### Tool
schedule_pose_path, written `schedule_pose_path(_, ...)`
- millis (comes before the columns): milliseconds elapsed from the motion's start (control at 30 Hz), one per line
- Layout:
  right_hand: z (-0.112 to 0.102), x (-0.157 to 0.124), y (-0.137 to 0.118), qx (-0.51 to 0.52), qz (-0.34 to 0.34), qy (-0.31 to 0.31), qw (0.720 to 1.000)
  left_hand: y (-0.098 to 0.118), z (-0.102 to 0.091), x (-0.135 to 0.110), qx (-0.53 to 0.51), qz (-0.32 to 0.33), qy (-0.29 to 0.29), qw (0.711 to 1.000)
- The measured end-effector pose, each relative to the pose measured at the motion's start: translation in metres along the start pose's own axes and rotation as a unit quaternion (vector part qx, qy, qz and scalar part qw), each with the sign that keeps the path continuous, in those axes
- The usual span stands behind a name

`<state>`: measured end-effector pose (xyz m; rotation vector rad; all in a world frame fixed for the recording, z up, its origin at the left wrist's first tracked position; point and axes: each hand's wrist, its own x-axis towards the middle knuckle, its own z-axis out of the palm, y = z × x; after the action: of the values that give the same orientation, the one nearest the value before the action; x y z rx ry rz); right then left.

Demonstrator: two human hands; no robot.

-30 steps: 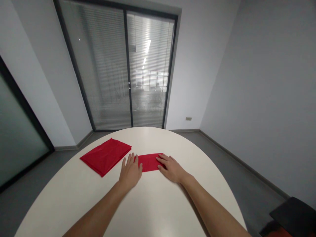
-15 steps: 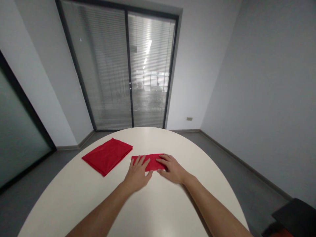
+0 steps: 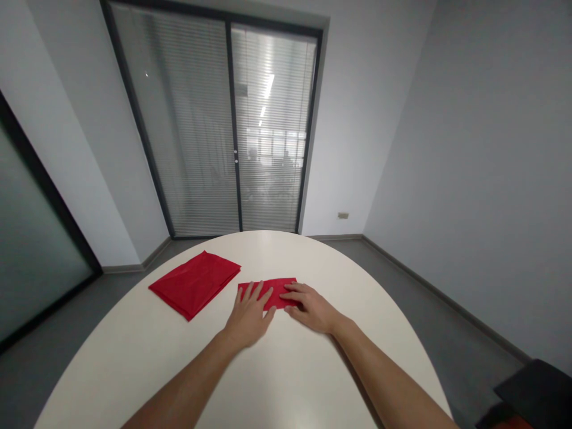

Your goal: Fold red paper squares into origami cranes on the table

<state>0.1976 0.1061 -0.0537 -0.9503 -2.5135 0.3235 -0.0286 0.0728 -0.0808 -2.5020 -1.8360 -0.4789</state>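
Note:
A small folded red cloth (image 3: 277, 287) lies on the white round table (image 3: 286, 369) in front of me. My left hand (image 3: 248, 316) rests flat on the cloth's left part, fingers spread and open. Flat on the cloth's right edge lies my right hand (image 3: 311, 307), its fingers stretched out toward the left. A larger folded red cloth (image 3: 195, 282) sits to the left, apart from both hands.
The table's far edge curves just beyond the cloths. Behind it stand glass doors with blinds (image 3: 232, 125) and grey walls. A dark object (image 3: 531, 387) sits at the lower right, off the table.
My left hand has slid right along the small cloth, uncovering its left end, and both hands now lie closer together. The larger cloth has not moved.

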Motion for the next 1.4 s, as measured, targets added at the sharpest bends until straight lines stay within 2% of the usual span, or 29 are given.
schedule_pose_path(400,-0.006,0.002,-0.009,0.014,-0.023,0.010,1.000,0.005,-0.010,-0.001,-0.052,0.072,0.036,0.995)
schedule_pose_path(600,-0.006,0.001,-0.013,0.027,-0.018,0.012,0.999,0.003,-0.010,0.001,-0.080,0.044,0.045,0.995)
schedule_pose_path(767,-0.006,0.000,-0.010,0.037,0.004,0.010,0.999,0.002,-0.008,0.000,-0.101,0.060,0.049,0.992)
schedule_pose_path(900,-0.007,0.002,-0.010,0.039,-0.031,0.001,0.999,0.003,-0.012,0.000,-0.100,0.083,0.069,0.989)
schedule_pose_path(1000,-0.007,0.003,-0.011,0.039,-0.036,0.003,0.999,0.003,-0.014,0.000,-0.117,0.101,0.059,0.986)
schedule_pose_path(1167,-0.005,0.000,-0.002,0.049,-0.033,0.011,0.998,0.000,-0.009,-0.001,-0.120,0.076,0.067,0.988)
schedule_pose_path(1400,-0.006,-0.005,0.005,0.041,0.005,0.009,0.999,-0.005,-0.006,0.000,-0.104,0.067,0.083,0.989)
